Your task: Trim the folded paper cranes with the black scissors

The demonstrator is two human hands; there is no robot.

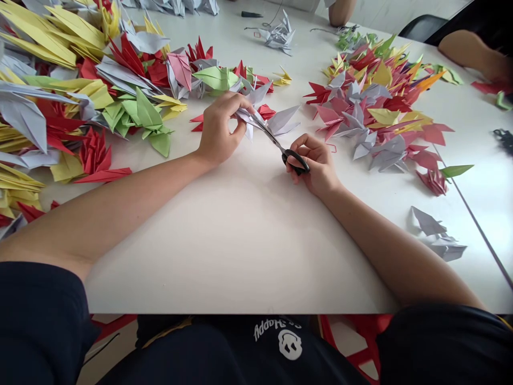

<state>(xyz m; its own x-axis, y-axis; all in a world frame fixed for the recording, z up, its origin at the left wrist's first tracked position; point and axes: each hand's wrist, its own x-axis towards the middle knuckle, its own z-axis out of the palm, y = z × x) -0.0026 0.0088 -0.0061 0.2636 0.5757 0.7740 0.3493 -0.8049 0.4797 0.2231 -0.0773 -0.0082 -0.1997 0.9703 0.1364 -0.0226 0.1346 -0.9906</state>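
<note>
My left hand (220, 128) pinches a pale grey origami crane (284, 120) between thumb and fingertips, above the white table (240, 240). In my right hand (318, 168) is a pair of scissors (276, 142) with black handles, my fingers wrapped around the loops. The blades point up and left, reaching across the crane to my left fingertips. Whether they are cutting into the paper cannot be made out. Just behind the crane lie red and green folded paper pieces, including a light green one (216, 78).
A large pile of folded paper (96, 155) covers the left side; another colourful heap (380, 101) sits at the right. Grey folded pieces (429, 221) lie near my right forearm. Other people's arms (473, 53) rest at the far right and far edge (340, 12).
</note>
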